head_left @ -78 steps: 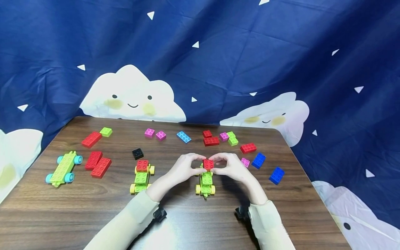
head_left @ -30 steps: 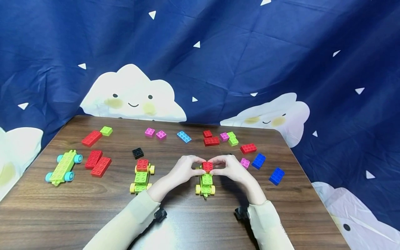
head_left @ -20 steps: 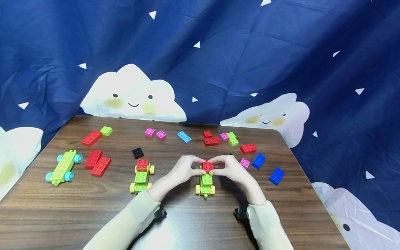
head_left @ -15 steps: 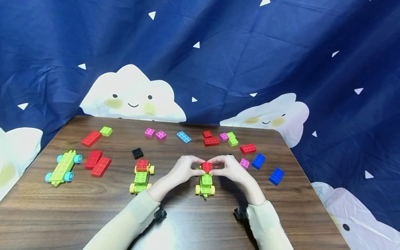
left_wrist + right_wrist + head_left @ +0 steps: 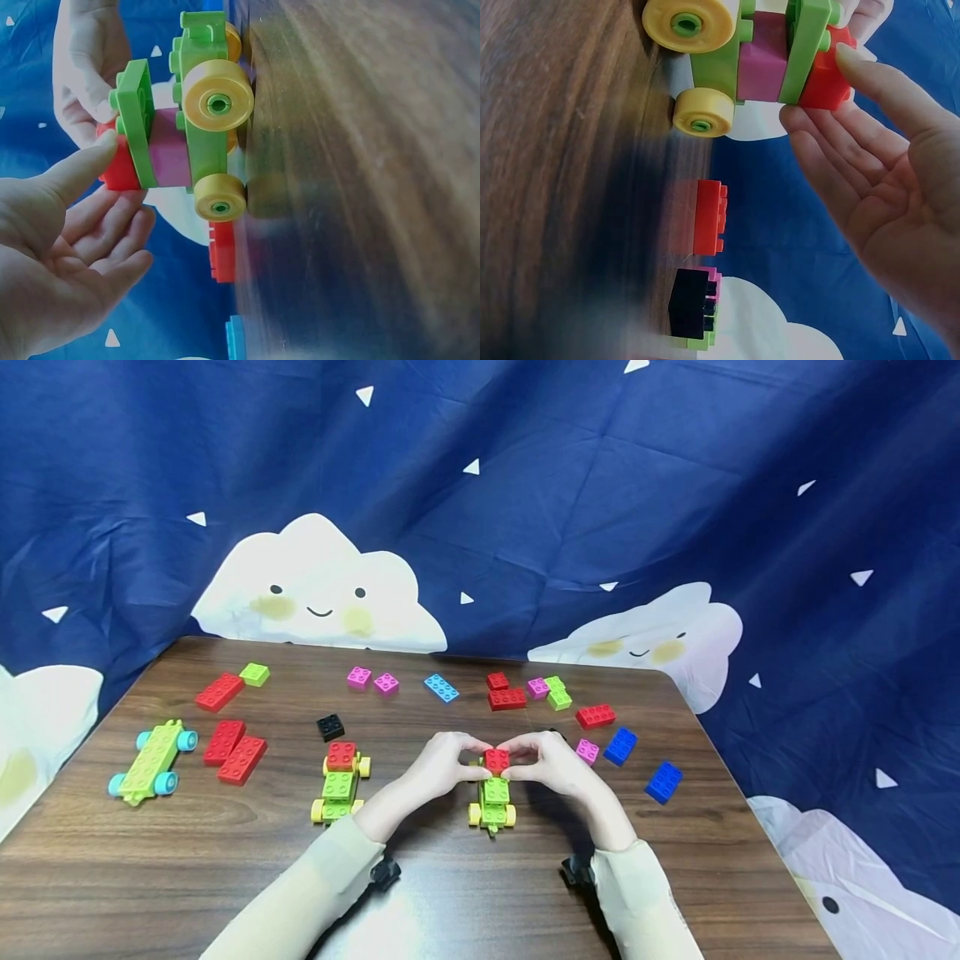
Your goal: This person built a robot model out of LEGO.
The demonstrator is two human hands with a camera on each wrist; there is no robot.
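While both hands are pinching the same small red plastic studded brick (image 5: 497, 762), there's not much daylight left under it. The left hand (image 5: 442, 766) and right hand (image 5: 551, 764) each have a thumb on the near side and fingers round behind, so it's a proper two-sided grasp, nobody's let go.

Compared with a couple of seconds ago, the brick has come down a touch and toward the person; over the last second it's barely budged. Both wrist views show it up against the flat lime-green plastic plate (image 5: 136, 124) with no obvious gap, so it's probably seated or very close, though whether the studs have fully locked can't be told.

Below that plate there's a pinkish-purple plastic block (image 5: 170, 146), then a long lime-green plastic car base (image 5: 206, 154) on chunky yellow plastic wheels (image 5: 703, 112), standing on the brown wood-grain table (image 5: 450, 893).

Off beside the left forearm sits a similar lime-green car with a red brick on its far end (image 5: 337, 787), so the one in hand now looks like its near match.
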